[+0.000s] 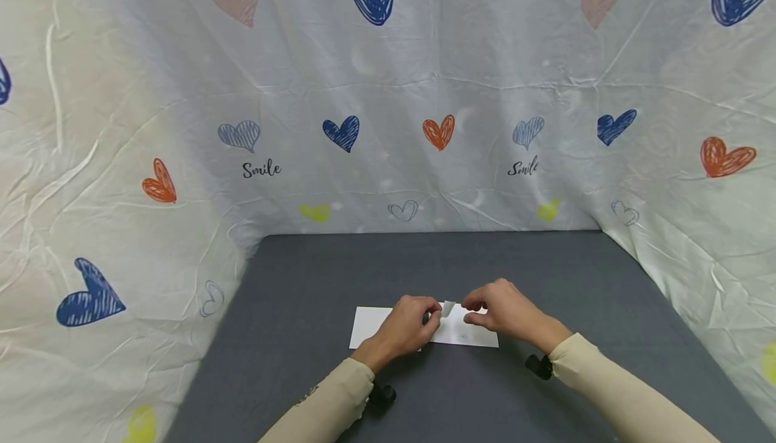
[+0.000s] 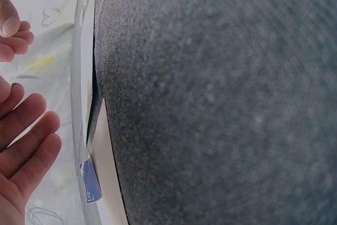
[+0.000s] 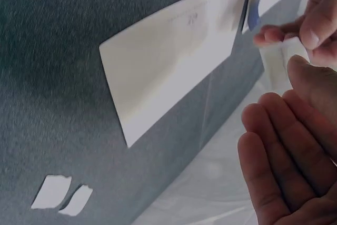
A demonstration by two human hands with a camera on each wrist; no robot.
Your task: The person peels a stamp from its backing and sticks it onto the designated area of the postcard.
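Note:
Between thumb and fingers my left hand [image 1: 403, 325] pinches a short pale piece of tape [image 3: 275, 67], which shows as a small greyish strip in the head view. Just right of it is my right hand [image 1: 506, 308], thumb and fingers apart, a gap separating it from the tape in the head view. In the right wrist view the right thumb overlaps the tape's edge; the fingers lie loosely bent. Under the hands are two white cards: the right card [image 1: 467, 332] bears faint print, and the left card [image 1: 370, 322] is partly covered by the left hand.
A small blue label [image 2: 90, 183] sits by the left card's edge. Two small white scraps [image 3: 51, 192] with jagged ends lie on the dark grey table [image 1: 327, 268]. White cloth [image 1: 388, 93] printed with hearts hangs behind and at the sides.

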